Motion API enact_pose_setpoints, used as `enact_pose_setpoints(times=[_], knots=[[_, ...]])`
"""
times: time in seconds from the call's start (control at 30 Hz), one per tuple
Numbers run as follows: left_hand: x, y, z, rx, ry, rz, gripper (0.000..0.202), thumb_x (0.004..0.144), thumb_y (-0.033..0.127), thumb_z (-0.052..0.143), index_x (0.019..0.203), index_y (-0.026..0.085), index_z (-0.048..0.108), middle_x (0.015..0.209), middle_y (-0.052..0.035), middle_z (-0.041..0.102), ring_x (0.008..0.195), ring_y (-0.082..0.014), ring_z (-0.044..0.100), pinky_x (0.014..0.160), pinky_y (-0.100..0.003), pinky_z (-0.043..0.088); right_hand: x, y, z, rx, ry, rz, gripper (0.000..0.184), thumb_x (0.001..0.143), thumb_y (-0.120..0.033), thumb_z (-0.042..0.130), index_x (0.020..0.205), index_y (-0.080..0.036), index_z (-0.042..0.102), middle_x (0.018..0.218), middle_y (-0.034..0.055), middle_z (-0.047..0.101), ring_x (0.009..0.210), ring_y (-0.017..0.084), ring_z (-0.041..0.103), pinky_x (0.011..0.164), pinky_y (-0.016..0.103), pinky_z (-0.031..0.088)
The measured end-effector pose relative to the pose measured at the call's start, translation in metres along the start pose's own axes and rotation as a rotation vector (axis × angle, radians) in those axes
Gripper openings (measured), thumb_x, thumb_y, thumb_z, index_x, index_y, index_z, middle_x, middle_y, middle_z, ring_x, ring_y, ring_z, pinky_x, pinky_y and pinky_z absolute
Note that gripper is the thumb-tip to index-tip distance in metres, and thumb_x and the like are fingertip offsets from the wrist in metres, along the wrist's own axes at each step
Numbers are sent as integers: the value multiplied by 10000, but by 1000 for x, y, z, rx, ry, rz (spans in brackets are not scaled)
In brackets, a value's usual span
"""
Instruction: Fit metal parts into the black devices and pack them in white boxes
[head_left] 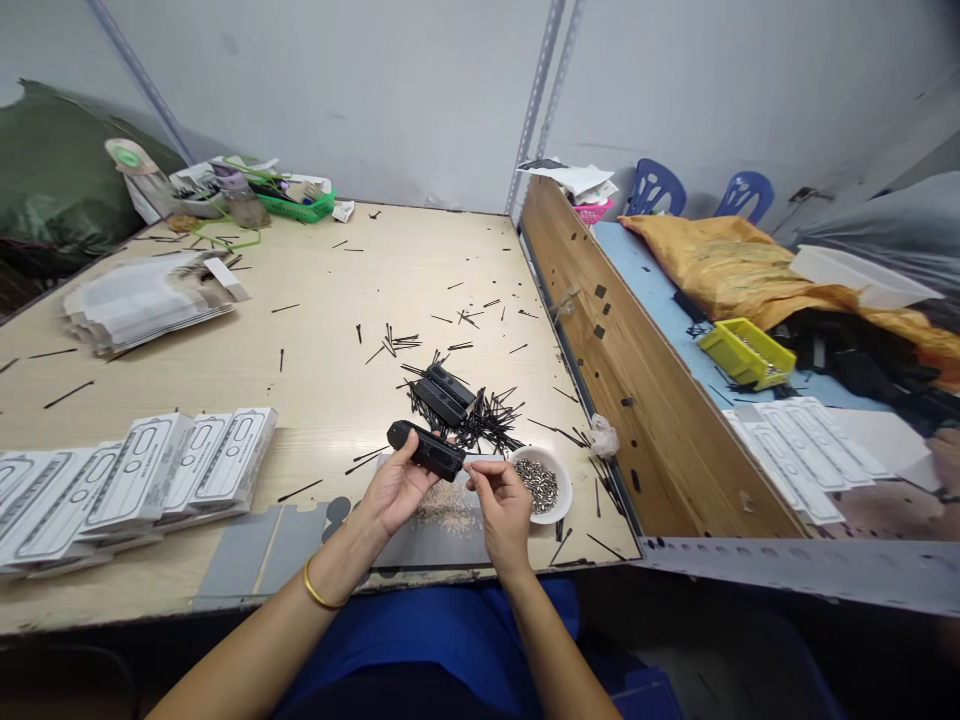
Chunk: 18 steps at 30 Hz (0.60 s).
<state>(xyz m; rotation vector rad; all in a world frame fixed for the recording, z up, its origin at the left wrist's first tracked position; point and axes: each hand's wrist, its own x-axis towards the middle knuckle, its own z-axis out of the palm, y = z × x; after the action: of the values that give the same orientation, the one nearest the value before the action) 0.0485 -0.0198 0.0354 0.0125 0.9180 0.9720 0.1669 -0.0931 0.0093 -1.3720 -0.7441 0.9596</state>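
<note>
A long black plastic casing [426, 450] lies in my left hand [401, 488], the thumb on top and the fingers underneath. My right hand [501, 505] is pinched at the casing's right end; whatever sits between its fingertips is too small to name. Just right of that hand stands a white bowl [561, 502] full of small metal parts [535, 484]. Beyond the casing, two more black casings [441, 398] rest on a heap of thin black sticks [484, 418]. Tiny pale bits [448, 508] are scattered on a grey mat [450, 552] under my hands.
White printed boxes [142, 470] lie in a row at left, with a stack of flat white packets [150, 300] behind. A green basket [300, 208] stands at the back. A wooden divider [645, 400] borders the right side; beyond it are a yellow bin [739, 355] and an orange sack [735, 265].
</note>
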Motion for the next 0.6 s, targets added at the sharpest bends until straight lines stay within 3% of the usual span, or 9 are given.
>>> enact_pose_setpoints(times=[0.1, 0.2, 0.4, 0.6], knots=[[-2, -1, -1, -24, -1, -4, 168, 954, 190, 441, 899, 81, 556, 978, -165, 670, 915, -221, 674, 815, -360, 564, -2, 5, 2, -122, 24, -167, 176, 834, -319, 603, 823, -150, 651, 869, 36, 629, 870, 103, 593, 820, 238, 469], [-4, -3, 0, -19, -4, -5, 184, 960, 203, 434, 918, 71, 555, 1011, -177, 659, 935, -221, 667, 818, -356, 565, -2, 7, 3, -205, 54, -269, 143, 848, -268, 582, 794, -151, 646, 857, 31, 621, 868, 98, 588, 829, 233, 460], [-4, -8, -5, 32, -92, 147, 106, 930, 163, 493, 1008, 101, 526, 1026, -129, 644, 972, -251, 655, 833, -411, 558, 1, 13, 2, -217, 23, -214, 112, 838, -234, 589, 795, -153, 653, 813, 19, 630, 820, 94, 590, 783, 210, 460], [-12, -3, -6, 207, -160, 243, 413, 742, 254, 754, 1042, 182, 481, 1041, -72, 638, 963, -258, 651, 859, -477, 530, -9, 31, 5, -252, 36, -278, 134, 864, -229, 548, 811, -143, 635, 813, 22, 623, 812, 86, 589, 770, 197, 464]])
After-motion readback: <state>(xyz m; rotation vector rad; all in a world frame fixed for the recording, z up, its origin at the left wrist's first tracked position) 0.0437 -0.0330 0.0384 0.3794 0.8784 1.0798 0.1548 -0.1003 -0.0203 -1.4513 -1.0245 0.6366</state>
